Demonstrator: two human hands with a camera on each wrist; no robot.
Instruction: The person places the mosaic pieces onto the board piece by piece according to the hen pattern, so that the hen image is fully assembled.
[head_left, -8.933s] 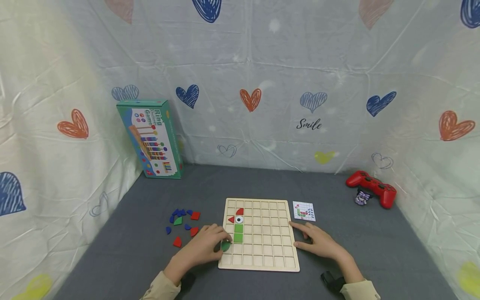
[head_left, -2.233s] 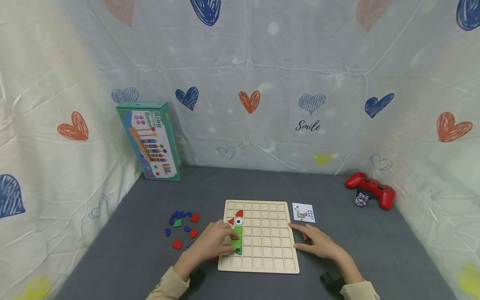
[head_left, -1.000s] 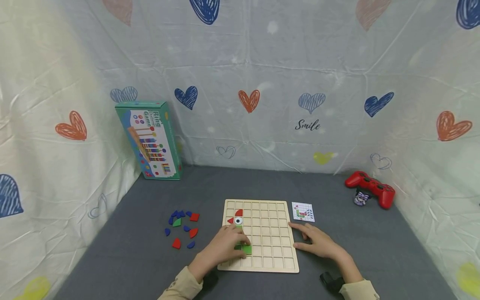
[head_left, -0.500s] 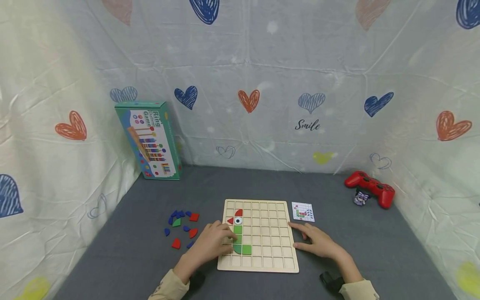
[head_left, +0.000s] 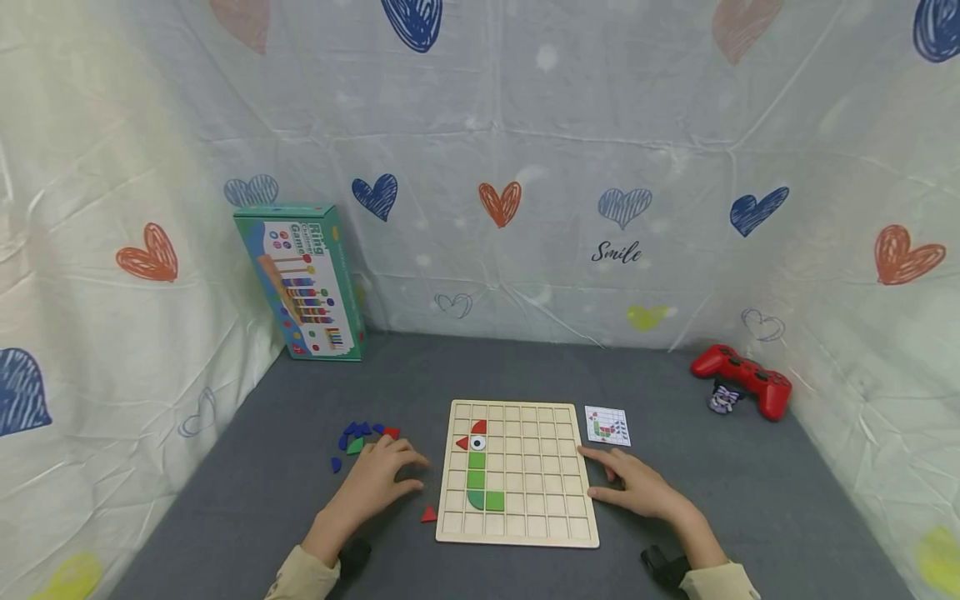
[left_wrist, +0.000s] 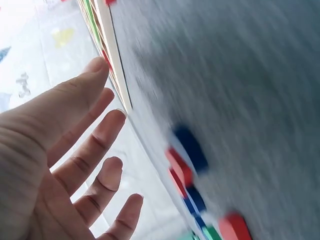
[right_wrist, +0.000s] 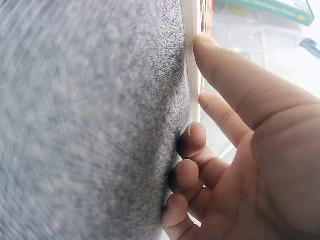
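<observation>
the left hand (head_left: pixel 378 479) hovers over the table (head_left: pixel 517 362) left of the board (head_left: pixel 540 467), palm down, its forearm slanting up from the lower left and its fingers aimed toward the board's left edge. thumb and index finger stand well parted and the other fingers are spread and loosely bent, as the left wrist view also shows; the grip is loose and has nothing in it. a red triangle (head_left: pixel 428 514) lies on the cloth between the thumb and the board, near the board's left edge. beyond the knuckles sit a red square (head_left: pixel 391 433), partly covered by the hand, a green piece (head_left: pixel 356 446) and a cluster of blue pieces (head_left: pixel 351 430). the right hand (head_left: pixel 633 483) lies at the board's right side, thumb and index finger stretched out and apart, both tips touching the edge without closing round it; the other three fingers are tucked under, near the cloth. the board lies flat between the two hands. on it, a red quarter (head_left: pixel 479 427) sits above an eye tile (head_left: pixel 477 443) with a red beak (head_left: pixel 462 442) beside it, then green squares (head_left: pixel 476 479) and a dark green quarter (head_left: pixel 476 500) below. a card (head_left: pixel 608 427) lies just beyond the right fingertips.
</observation>
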